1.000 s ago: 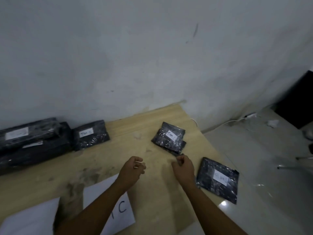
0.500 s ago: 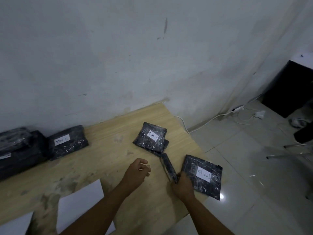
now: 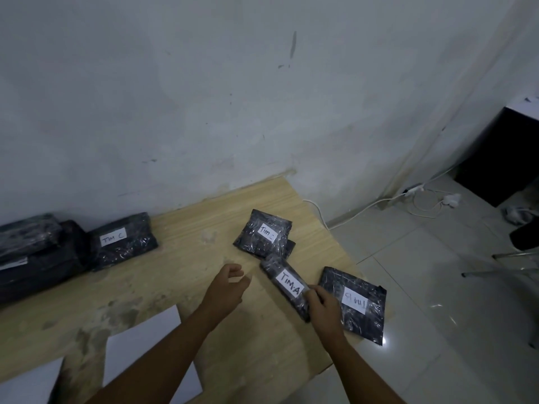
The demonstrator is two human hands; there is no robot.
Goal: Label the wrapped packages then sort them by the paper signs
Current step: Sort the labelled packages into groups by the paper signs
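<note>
My right hand (image 3: 325, 306) grips the near end of a long black wrapped package (image 3: 284, 282) with a white label reading TIM A. It lies on the wooden table (image 3: 180, 255). My left hand (image 3: 229, 284) hovers just left of it, fingers loosely curled, holding nothing I can make out. Behind it lies a flat black package labelled TIM C (image 3: 264, 236) on top of another. To the right, a flat package labelled TIM B (image 3: 354, 301) overhangs the table's edge. Further black packages (image 3: 122, 242) sit at the left by the wall.
White paper sheets (image 3: 143, 342) lie on the table's near left, partly under my left arm. Larger black bundles (image 3: 32, 255) are stacked at far left. The tiled floor (image 3: 437, 287) on the right holds white cables, a power strip and a black box.
My right hand has turned the long package from its edge onto its back, so the TIM A label faces up. The camera moved closer and my left hand opened a little.
</note>
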